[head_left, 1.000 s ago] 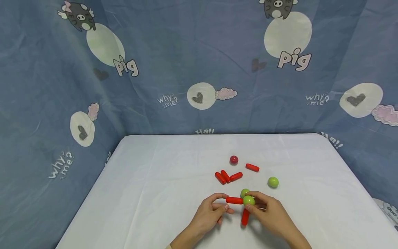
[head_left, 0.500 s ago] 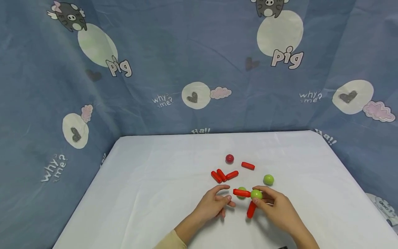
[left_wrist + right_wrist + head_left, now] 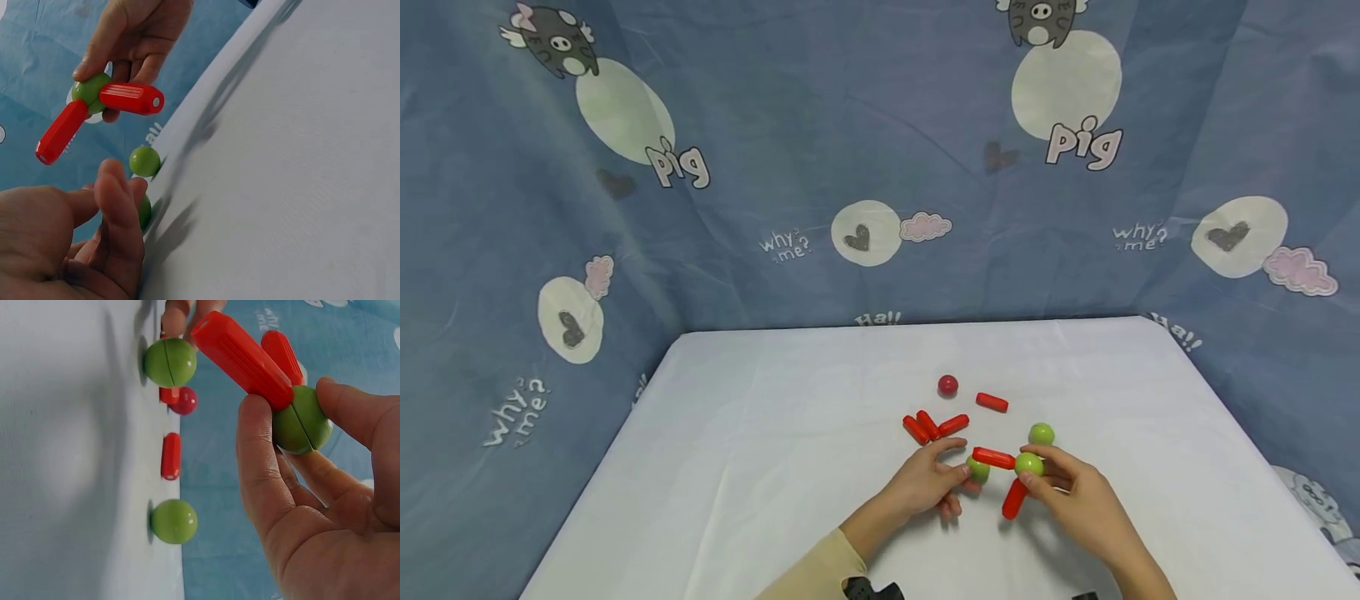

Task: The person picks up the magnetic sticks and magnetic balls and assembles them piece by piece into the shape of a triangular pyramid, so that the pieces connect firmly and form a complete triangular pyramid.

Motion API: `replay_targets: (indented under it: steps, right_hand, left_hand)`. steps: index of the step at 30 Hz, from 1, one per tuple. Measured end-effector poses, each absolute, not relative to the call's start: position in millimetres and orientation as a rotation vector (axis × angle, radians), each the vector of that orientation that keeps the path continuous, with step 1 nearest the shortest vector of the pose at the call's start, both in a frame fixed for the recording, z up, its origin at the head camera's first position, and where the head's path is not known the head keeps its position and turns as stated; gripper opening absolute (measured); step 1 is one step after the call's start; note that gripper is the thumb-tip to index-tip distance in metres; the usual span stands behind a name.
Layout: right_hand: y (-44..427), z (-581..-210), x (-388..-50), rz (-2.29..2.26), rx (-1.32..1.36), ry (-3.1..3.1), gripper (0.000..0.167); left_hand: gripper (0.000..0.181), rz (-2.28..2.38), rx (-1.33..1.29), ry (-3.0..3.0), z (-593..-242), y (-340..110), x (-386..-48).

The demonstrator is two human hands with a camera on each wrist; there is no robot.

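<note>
Just now, the left hand (image 3: 927,485) has let go of the end of the red stick it was touching a second ago, and has come forward to the near green ball (image 3: 979,470) lying on the bench (image 3: 805,392). Its thumb and index finger stand apart, holding nothing; the ball is right by the fingertips, though whether they touch it I cannot tell.

Meanwhile the right hand (image 3: 1072,498) has drawn away from the left, its thumb and fingers clamped on the held green ball (image 3: 1028,464). Two sticks project from that ball: the first red stick (image 3: 993,458) points toward the left hand, and the second red stick (image 3: 1014,499) slants down in front of the right hand's fingers. Both appear to stay seated without the left hand's support, so the right seems able to carry the joined piece alone, leaving the left free.

Just beyond the right hand's fingertips lies the far green ball (image 3: 1042,433). Farther off, past the left hand, are a cluster of three red sticks (image 3: 954,425), a lone red stick (image 3: 992,402) and a red ball (image 3: 947,386).
</note>
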State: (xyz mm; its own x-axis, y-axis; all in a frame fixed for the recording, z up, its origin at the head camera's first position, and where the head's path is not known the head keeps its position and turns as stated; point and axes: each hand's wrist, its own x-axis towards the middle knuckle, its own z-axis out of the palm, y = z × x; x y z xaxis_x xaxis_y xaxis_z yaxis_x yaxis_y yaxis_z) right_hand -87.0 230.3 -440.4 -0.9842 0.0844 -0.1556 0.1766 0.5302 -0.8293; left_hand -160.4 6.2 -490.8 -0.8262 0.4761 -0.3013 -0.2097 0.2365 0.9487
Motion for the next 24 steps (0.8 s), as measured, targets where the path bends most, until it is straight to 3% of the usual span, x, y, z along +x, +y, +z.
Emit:
replay_targets:
  steps: [24]
  right_hand:
    - [233.2, -440.0, -88.4, -1.445, 0.232, 2.664, 0.049]
  left_hand:
    - [0.047, 1.57, 0.228, 1.993, -490.7, 25.0, -160.6]
